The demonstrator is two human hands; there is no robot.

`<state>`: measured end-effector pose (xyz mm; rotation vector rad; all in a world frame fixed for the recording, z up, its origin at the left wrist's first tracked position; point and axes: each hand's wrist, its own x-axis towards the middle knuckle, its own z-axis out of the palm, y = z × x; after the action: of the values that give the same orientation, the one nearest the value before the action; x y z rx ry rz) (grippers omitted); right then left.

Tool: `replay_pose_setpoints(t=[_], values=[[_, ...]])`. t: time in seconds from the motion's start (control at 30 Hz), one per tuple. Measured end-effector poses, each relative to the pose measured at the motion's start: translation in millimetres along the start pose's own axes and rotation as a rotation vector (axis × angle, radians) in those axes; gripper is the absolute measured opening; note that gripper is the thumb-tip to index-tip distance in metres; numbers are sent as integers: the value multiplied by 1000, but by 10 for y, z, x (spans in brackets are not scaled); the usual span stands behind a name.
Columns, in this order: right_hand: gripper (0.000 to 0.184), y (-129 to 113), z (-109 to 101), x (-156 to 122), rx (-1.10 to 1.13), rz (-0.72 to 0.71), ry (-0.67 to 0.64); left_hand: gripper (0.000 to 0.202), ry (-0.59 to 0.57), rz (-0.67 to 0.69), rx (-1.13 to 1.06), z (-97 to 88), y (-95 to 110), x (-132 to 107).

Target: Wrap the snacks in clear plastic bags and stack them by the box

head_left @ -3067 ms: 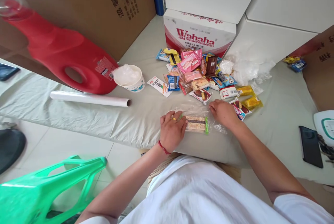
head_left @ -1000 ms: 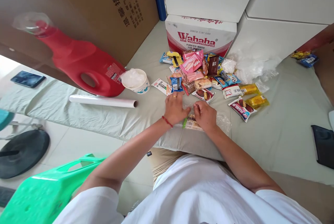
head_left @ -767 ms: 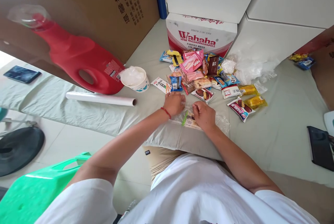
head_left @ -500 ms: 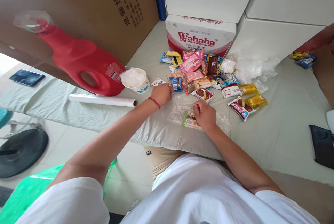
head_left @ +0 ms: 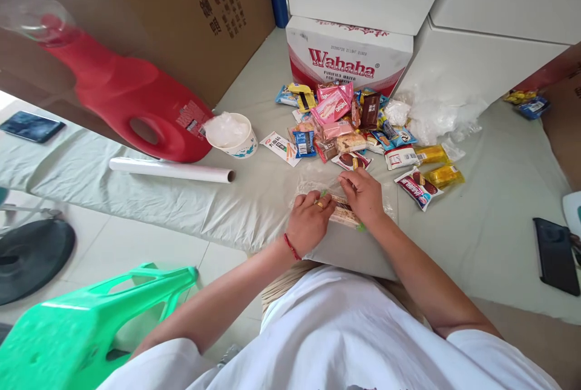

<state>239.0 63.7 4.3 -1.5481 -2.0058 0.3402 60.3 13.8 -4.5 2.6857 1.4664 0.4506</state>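
Note:
A wafer snack bar (head_left: 345, 214) in a green-ended wrapper lies on a sheet of clear plastic film (head_left: 313, 187) near the front edge of the cloth-covered surface (head_left: 254, 196). My left hand (head_left: 310, 222) has its fingers curled down onto the left end of the bar and the film. My right hand (head_left: 364, 194) presses its curled fingers on the bar's right side. Just beyond my hands lies a pile of wrapped snacks (head_left: 345, 126).
A roll of film (head_left: 170, 170), a paper cup (head_left: 230, 135) and a red jug (head_left: 122, 102) lie to the left. Cardboard and white boxes, one marked Wahaha (head_left: 347, 54), stand behind. A phone (head_left: 554, 255) lies right. A green stool (head_left: 86, 323) stands lower left.
My left hand reached out towards the snack pile half a second ago and has come back onto the left end of the bar. My right hand stayed on the bar.

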Motion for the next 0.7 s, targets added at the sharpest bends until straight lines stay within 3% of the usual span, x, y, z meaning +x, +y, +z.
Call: replay_pose_setpoints(t=[0.17,0.3,0.4,0.5,0.57,0.7], values=[[34,-110,-107,-305,-86,-202,-200,25,-42,-123,15,-48,55,-6],[35,-116,1,-608,-129,-264,-329,23,37,-201,-207,4,-23,-154],[43,-92,50,-701,-133,-313,-410,25,188,-486,-396,12,-201,-264],[42,-106,19,-702,-127,-345,-446,35,257,-777,-404,-18,-383,-234],[39,-132,-27,-690,-125,-352,-446,40,225,-814,-392,-40,-439,-141],[35,-171,-119,-695,-97,-358,-460,31,-29,-743,-306,-108,-401,37]])
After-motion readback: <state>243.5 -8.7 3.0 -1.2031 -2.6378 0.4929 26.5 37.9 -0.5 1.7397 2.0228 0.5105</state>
